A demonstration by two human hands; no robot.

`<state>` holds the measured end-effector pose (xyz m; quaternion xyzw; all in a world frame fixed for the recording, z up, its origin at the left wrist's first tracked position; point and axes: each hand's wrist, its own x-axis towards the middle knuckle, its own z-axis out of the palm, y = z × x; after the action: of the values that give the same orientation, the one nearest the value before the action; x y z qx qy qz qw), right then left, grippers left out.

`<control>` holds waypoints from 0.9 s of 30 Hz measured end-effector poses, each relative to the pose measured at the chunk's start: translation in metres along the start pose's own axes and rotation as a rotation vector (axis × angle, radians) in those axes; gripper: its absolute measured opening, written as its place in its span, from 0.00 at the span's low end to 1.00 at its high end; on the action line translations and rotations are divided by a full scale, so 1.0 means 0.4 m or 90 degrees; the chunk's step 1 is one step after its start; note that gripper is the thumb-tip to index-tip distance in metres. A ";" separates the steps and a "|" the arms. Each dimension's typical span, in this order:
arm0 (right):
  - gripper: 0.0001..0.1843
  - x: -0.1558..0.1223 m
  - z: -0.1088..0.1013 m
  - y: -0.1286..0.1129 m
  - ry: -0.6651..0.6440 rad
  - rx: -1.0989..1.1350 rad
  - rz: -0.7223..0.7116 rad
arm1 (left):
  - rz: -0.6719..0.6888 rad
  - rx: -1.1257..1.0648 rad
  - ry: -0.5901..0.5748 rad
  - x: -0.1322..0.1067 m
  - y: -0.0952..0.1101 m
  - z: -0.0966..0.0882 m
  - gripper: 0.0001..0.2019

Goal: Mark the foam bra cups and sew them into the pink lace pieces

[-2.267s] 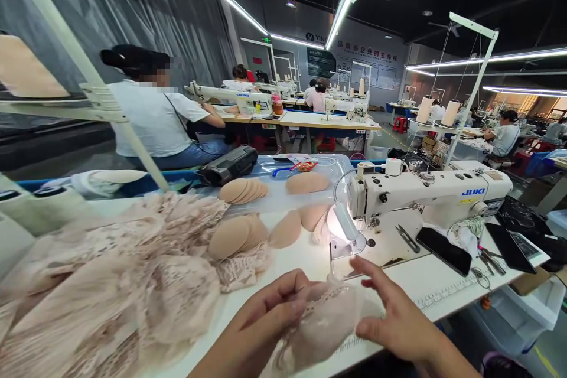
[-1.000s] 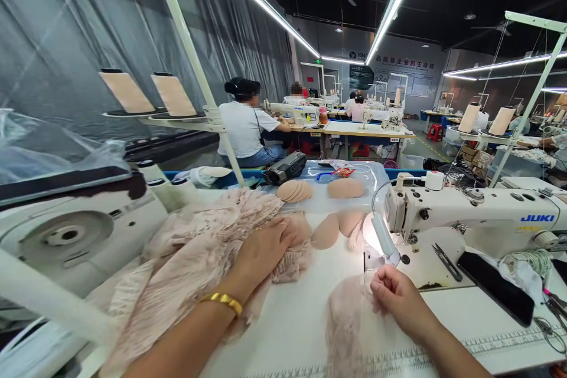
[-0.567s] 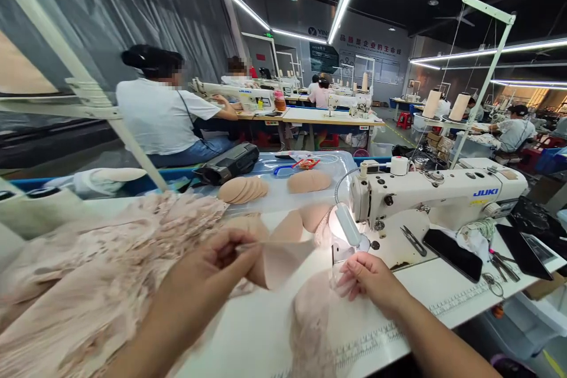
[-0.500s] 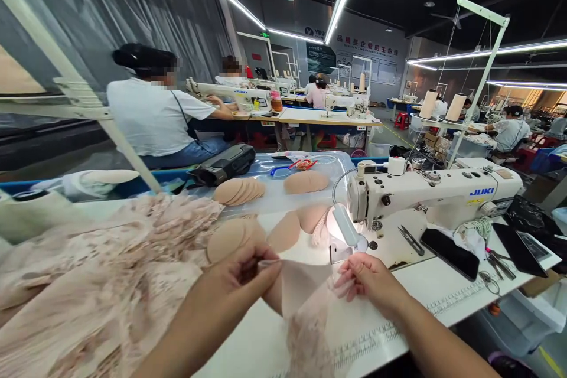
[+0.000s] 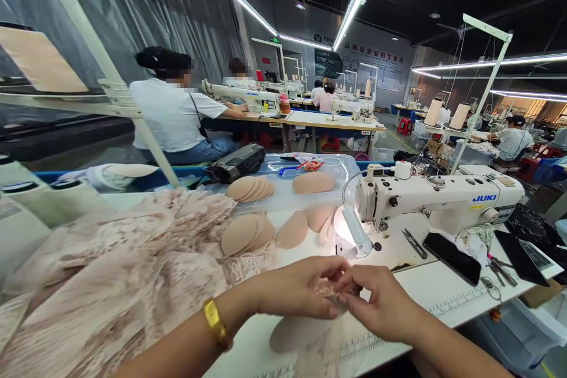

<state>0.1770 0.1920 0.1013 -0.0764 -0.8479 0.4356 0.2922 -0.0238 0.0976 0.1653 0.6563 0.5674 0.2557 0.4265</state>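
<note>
Above the front of the sewing table, my left hand [image 5: 301, 286] and my right hand [image 5: 376, 301] meet with their fingertips pinched close together. Between them is a piece of pale pink lace fabric [image 5: 325, 288], bunched at the fingers, and sheer cloth hangs below toward the table edge. Both hands are closed on this lace; the exact pinch point is partly covered by the fingers. Under my left hand, a beige oval pad [image 5: 286, 333] is partly visible. Just beyond my hands stands the sewing machine [image 5: 425, 195], its small lamp [image 5: 354, 227] lit beside the needle area.
A large heap of pink lace garments [image 5: 133, 271] covers the left side. Stacked beige oval pads [image 5: 248, 233] lie behind my left hand. Thread snips [image 5: 414, 243], a black phone [image 5: 452, 258] and scissors [image 5: 500, 269] lie right. A co-worker [image 5: 172, 112] sits beyond.
My hands were apart, stretching the fabric between them; now they have come together and the cloth is bunched. My left hand has moved right, and the view has shifted slightly.
</note>
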 end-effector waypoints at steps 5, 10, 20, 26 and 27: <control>0.15 0.023 -0.033 -0.020 0.179 -0.346 -0.311 | 0.059 0.203 0.225 -0.014 -0.034 -0.030 0.09; 0.22 0.038 -0.005 0.069 0.126 -0.437 -0.386 | 0.288 0.608 0.434 -0.060 -0.127 0.011 0.10; 0.10 0.075 -0.056 0.275 -0.149 -0.517 -0.384 | 0.229 0.702 0.214 0.048 -0.202 0.072 0.14; 0.17 0.039 -0.092 0.260 -0.113 -0.448 -0.303 | 0.226 0.662 0.253 0.086 -0.241 0.090 0.12; 0.17 0.035 -0.094 0.253 -0.122 -0.453 -0.289 | 0.247 0.641 0.269 0.084 -0.246 0.095 0.13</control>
<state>0.1742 0.2850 0.0450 0.0570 -0.9639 0.0458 0.2560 -0.0370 0.1192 0.0573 0.8050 0.5614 0.1535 -0.1154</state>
